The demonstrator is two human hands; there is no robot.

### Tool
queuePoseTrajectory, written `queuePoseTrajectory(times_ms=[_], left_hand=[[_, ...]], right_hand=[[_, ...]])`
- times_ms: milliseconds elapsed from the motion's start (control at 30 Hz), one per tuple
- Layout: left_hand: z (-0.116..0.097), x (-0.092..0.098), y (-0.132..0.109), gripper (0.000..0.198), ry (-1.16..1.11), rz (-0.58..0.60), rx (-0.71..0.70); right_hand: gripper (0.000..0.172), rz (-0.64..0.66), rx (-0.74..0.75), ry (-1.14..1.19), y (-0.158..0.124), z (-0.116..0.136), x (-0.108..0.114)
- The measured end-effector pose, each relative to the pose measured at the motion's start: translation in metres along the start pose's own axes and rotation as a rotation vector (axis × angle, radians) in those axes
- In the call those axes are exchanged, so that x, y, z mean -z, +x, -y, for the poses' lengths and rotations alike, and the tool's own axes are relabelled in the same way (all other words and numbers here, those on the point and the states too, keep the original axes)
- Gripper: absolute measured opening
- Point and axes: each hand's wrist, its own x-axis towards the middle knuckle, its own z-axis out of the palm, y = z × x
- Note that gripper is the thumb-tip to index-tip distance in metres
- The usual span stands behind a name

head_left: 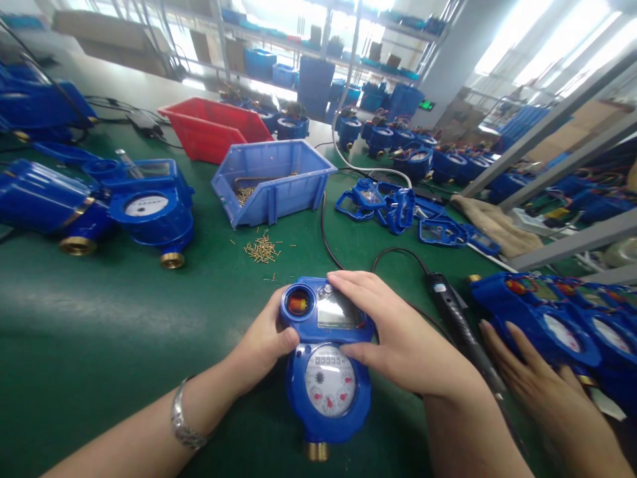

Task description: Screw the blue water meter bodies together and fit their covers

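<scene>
Meter [318, 336] at the near middle of the green desk [124, 318], dial [330, 385] up; resting there or just lifted, hard to tell. Gripped at its upper left by the left hand [263, 338], thumb bent inward; held opposite by the right hand [398, 332], fingers [359, 287] stretched to the top edge, thumb tip just above the dial. Beyond, loose brass screws [262, 248] near a blue bin [298, 199], red bin [206, 136] behind. Off right, black tool [460, 328], then another person's hand [545, 388] beside a row of meters [552, 332].
</scene>
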Motion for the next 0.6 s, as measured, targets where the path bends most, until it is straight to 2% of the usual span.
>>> queuePoseTrajectory(times_ms=[167, 333, 400, 467, 533, 600], left_hand=[[0.001, -0.002, 0.000, 0.084, 0.013, -0.035, 0.005], [0.003, -0.002, 0.001, 0.075, -0.019, -0.066, 0.035], [0.004, -0.002, 0.002, 0.075, -0.037, -0.085, 0.049], [0.003, -0.004, 0.002, 0.075, -0.039, -0.109, 0.062], [0.002, -0.006, 0.002, 0.075, -0.035, -0.131, 0.076], [0.000, -0.007, 0.001, 0.074, -0.034, -0.145, 0.085]], right_hand=[[0.069, 0.059, -0.043, 0.040, 0.004, -0.002, -0.002], [0.068, 0.028, -0.019, 0.050, 0.001, -0.006, -0.003], [0.067, 0.032, 0.013, 0.137, 0.001, -0.013, -0.003], [0.066, 0.006, 0.002, 0.351, 0.001, -0.022, -0.006], [0.068, -0.121, -0.129, 0.578, 0.003, -0.030, -0.014], [0.065, -0.284, -0.360, 0.735, 0.006, -0.033, -0.025]])
